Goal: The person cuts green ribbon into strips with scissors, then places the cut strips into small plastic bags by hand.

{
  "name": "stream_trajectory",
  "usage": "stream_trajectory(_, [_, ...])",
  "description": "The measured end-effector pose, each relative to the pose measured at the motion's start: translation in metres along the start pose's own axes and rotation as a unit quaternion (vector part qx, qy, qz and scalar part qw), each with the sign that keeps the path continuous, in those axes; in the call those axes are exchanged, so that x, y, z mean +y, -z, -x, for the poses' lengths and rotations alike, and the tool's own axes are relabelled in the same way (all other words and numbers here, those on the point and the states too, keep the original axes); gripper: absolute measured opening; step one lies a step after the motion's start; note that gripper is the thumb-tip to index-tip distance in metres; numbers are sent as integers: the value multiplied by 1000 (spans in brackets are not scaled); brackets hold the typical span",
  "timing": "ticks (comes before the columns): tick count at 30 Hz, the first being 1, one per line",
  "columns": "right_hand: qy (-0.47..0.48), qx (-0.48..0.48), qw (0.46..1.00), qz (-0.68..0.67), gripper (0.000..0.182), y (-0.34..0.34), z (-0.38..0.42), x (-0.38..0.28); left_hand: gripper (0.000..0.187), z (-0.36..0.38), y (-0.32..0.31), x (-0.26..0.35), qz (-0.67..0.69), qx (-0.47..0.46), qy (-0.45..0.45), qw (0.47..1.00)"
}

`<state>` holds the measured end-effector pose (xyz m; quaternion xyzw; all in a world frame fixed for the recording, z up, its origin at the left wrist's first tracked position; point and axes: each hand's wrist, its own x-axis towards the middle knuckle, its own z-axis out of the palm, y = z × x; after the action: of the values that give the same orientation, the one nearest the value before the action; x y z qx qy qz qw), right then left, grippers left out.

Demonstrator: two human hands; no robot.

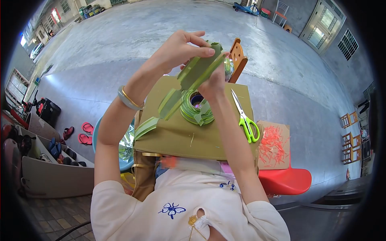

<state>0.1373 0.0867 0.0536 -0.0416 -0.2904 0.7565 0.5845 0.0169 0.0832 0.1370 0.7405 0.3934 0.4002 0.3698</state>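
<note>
Raised above the table, a green ribbon strip [171, 103] with notched, leaf-like sections hangs down toward the left. My left hand [183, 48], with bangles at its wrist, pinches the strip's upper part with the thumb and bent fingers. My right hand [215, 80] grips the same part from behind; the ribbon partly hides its fingers. Below the hands, a roll of green ribbon [189, 114] sits on the olive table cover [177, 138]. Scissors with bright green handles [249, 127] lie to the right of the roll, near my right forearm.
A cardboard piece with red shreds [273, 144] and a red stool [287, 180] are at the right. A blue basin [96, 138] with shiny wrapping stands at the left, near pink flip-flops [85, 133] and a shoe rack [56, 172]. Beyond the table is a wooden chair [238, 60].
</note>
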Motion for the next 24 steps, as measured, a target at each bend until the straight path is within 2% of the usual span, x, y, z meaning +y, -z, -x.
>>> stream_trajectory(1, [8,-44,999,-19,69,-3,2,2,28,-7,0,-5,2,5,13,1000])
stream_trajectory(4, [-33,-112,993,-31,61,-3,5,1,30,-16,0,-11,20,7,75,997])
stream_trajectory(7, [-80,-65,990,95,39,-8,10,-7,37,-10,4,-7,54,-8,146,988])
stream_trajectory(9, [-84,-32,993,75,26,-4,10,-9,43,-1,0,-7,72,-13,153,985])
stream_trajectory(10, [-85,-17,994,65,19,-1,10,-11,43,6,-7,-6,-6,76,25,997])
stream_trajectory(11, [-74,8,996,52,17,5,10,-15,44,15,-19,-6,-84,164,-105,977])
stream_trajectory(12, [-62,32,997,39,15,13,9,-20,45,28,-29,-4,-159,247,-233,927])
stream_trajectory(14, [-48,52,997,16,14,21,8,-28,31,75,-41,31,35,34,-252,966])
stream_trajectory(15, [-50,50,997,3,14,23,11,-31,17,94,-47,47,155,-120,-278,941])
stream_trajectory(16, [-53,50,997,-8,15,27,14,-34,11,114,-54,63,265,-276,-256,888])
stream_trajectory(17, [-49,46,998,7,16,27,16,-33,16,126,-65,70,321,-334,-295,835])
stream_trajectory(18, [-53,46,997,11,16,25,18,-33,19,145,-80,73,375,-287,-305,827])
stream_trajectory(20, [-58,44,997,17,16,21,21,-33,30,154,-88,76,411,-290,-303,810])
stream_trajectory(21, [-62,52,997,16,16,19,21,-33,33,152,-82,78,392,-338,-291,805])
stream_trajectory(24, [-53,55,997,25,15,16,21,-35,31,139,-63,95,376,-452,-161,793])
